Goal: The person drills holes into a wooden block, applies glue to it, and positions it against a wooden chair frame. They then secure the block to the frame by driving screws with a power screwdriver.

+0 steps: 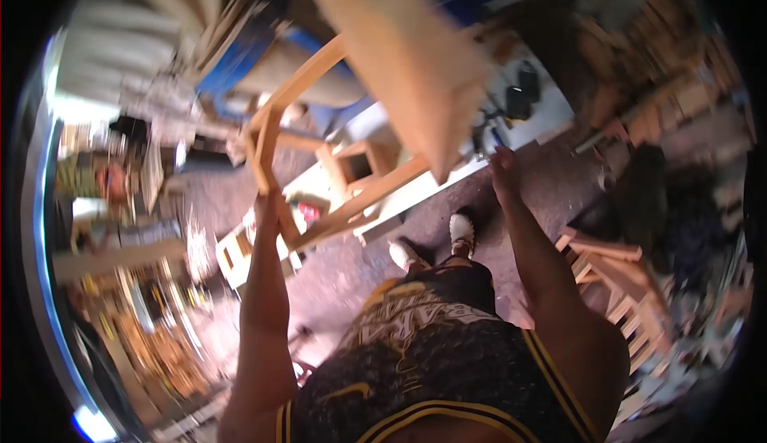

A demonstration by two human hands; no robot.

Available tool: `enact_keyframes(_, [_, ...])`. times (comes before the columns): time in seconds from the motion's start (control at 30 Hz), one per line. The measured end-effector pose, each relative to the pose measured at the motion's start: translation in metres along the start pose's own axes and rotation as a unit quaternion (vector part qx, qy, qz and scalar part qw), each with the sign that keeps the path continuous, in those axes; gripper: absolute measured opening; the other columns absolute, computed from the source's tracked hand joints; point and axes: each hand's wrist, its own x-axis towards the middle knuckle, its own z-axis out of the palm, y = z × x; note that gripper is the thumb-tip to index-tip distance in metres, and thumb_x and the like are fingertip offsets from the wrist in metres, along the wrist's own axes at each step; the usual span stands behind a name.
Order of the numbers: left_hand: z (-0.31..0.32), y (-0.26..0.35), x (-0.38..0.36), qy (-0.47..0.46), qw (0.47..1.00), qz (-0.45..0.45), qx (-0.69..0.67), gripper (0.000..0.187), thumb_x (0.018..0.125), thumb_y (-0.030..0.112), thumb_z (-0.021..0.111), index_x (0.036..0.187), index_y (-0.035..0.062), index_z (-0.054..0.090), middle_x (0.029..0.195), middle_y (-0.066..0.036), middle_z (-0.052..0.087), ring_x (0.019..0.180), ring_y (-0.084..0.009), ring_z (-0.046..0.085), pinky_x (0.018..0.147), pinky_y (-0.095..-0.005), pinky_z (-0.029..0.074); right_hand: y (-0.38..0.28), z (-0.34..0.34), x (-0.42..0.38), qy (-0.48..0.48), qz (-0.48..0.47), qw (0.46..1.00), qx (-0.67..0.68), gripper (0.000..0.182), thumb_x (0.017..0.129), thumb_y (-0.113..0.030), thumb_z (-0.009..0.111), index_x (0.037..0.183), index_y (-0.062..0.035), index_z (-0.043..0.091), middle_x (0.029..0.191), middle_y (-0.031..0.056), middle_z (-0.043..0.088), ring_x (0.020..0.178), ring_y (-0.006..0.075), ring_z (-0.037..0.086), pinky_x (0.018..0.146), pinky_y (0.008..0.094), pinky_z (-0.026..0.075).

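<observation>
Carrying a wooden chair frame aloft, tilted well off upright, above a concrete floor. Left hand wrapped around a slanted leg or rail low on the frame's left side, fingers closed on the wood. Right hand raised under the lower edge of the broad flat panel — touching it, though too blurred to tell whether gripping or only propping with the palm. Held wide apart like this, probably to balance an awkward, open frame and keep its legs off the ground. Below, two feet in pale shoes on the floor, and dark shorts with yellow trim. A long pale surface just beyond the frame, with dark tools on its far end. To the right, a stack of similar wooden frames on the floor — well apart from the one in hand. Clutter at the left, too blurred to name.
</observation>
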Motion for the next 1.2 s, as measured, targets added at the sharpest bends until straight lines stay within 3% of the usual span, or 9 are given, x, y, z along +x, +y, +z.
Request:
enact_keyframes(0.1, [0.008,0.014,-0.019,-0.007,0.998,0.027,-0.062,0.034,0.082,0.029,0.064,0.105,0.005,0.056,0.081,-0.006,0.058,0.069,-0.0173,0.059,0.062,-0.0334,0.051,-0.075,-0.001,-0.075,-0.035,-0.186,0.962,-0.195,0.026,0.092,-0.025,0.059,0.102,-0.0012,0.06,0.077,0.0046,0.056,0.068,0.0121,0.054,0.064,0.0272,0.046])
enact_keyframes(0.2, [0.013,0.015,-0.021,-0.019,0.991,0.031,-0.128,0.035,0.083,0.025,0.065,0.109,0.0036,0.055,0.082,-0.006,0.059,0.07,-0.0163,0.058,0.061,-0.0329,0.05,-0.19,0.044,-0.131,-0.116,-0.197,0.956,-0.186,0.027,0.092,-0.028,0.058,0.093,-0.0016,0.061,0.078,0.0068,0.06,0.069,0.0144,0.056,0.064,0.0279,0.047])
enact_keyframes(0.27, [0.013,0.018,-0.024,-0.047,0.98,0.036,-0.188,0.037,0.084,0.024,0.067,0.111,0.003,0.054,0.081,-0.007,0.058,0.069,-0.0165,0.058,0.061,-0.0333,0.05,-0.236,0.079,-0.147,-0.281,-0.379,0.881,-0.038,0.014,0.085,-0.013,0.062,0.094,-0.0017,0.062,0.074,0.0081,0.06,0.066,0.0234,0.06,0.063,0.0322,0.049])
enact_keyframes(0.43, [0.016,0.008,-0.031,-0.092,0.955,0.065,-0.273,0.038,0.09,0.027,0.063,0.117,0.003,0.05,0.09,-0.007,0.058,0.078,-0.0168,0.058,0.068,-0.0321,0.05,-0.285,0.208,-0.16,-0.532,-0.311,0.78,-0.107,0.02,0.079,-0.006,0.066,0.098,-0.0009,0.061,0.084,0.0121,0.061,0.076,0.0252,0.061,0.07,0.0324,0.049])
enact_keyframes(0.6, [0.0,-0.011,-0.049,-0.161,0.921,0.097,-0.342,0.044,0.097,0.039,0.053,0.125,0.0057,0.052,0.107,-0.005,0.06,0.098,-0.0162,0.057,0.085,-0.0323,0.048,-0.273,0.327,-0.185,-0.53,-0.367,0.744,-0.172,0.027,0.079,-0.011,0.069,0.103,-0.0022,0.06,0.097,0.0142,0.063,0.094,0.0324,0.061,0.082,0.0383,0.049])
enact_keyframes(0.7, [-0.007,-0.091,-0.029,-0.213,0.922,0.08,-0.314,0.053,0.095,0.046,0.052,0.125,0.0023,0.056,0.112,-0.009,0.061,0.102,-0.0189,0.057,0.087,-0.0341,0.048,-0.248,0.368,-0.199,-0.522,-0.365,0.737,-0.227,0.032,0.078,-0.011,0.07,0.107,-0.0031,0.059,0.106,0.0166,0.061,0.1,0.0345,0.058,0.087,0.04,0.047])
enact_keyframes(0.87, [0.007,-0.277,0.046,-0.108,0.994,-0.001,-0.031,0.058,0.088,0.042,0.061,0.127,0.001,0.053,0.119,-0.021,0.059,0.111,-0.0332,0.057,0.095,-0.0405,0.045,-0.227,0.401,-0.225,-0.421,-0.346,0.775,-0.32,0.033,0.075,-0.005,0.07,0.106,-0.0022,0.06,0.108,0.0167,0.058,0.102,0.0344,0.056,0.088,0.0398,0.045])
enact_keyframes(1.0, [0.001,-0.307,0.097,0.012,0.992,-0.05,0.112,0.059,0.079,0.038,0.068,0.124,0.0016,0.056,0.118,-0.023,0.059,0.114,-0.0367,0.055,0.099,-0.0418,0.043,-0.223,0.424,-0.239,-0.356,-0.333,0.779,-0.394,0.03,0.077,-0.001,0.068,0.106,-0.0008,0.06,0.106,0.0171,0.058,0.099,0.0338,0.056,0.087,0.0404,0.045])
enact_keyframes(1.2, [-0.002,-0.324,0.155,0.009,0.999,-0.006,0.031,0.048,0.079,0.032,0.067,0.116,0.0032,0.06,0.112,-0.02,0.061,0.105,-0.0334,0.059,0.092,-0.0412,0.047,-0.205,0.44,-0.246,-0.281,-0.31,0.791,-0.446,0.026,0.078,0.0,0.066,0.104,-0.0005,0.061,0.099,0.0159,0.057,0.094,0.0331,0.056,0.084,0.0406,0.046])
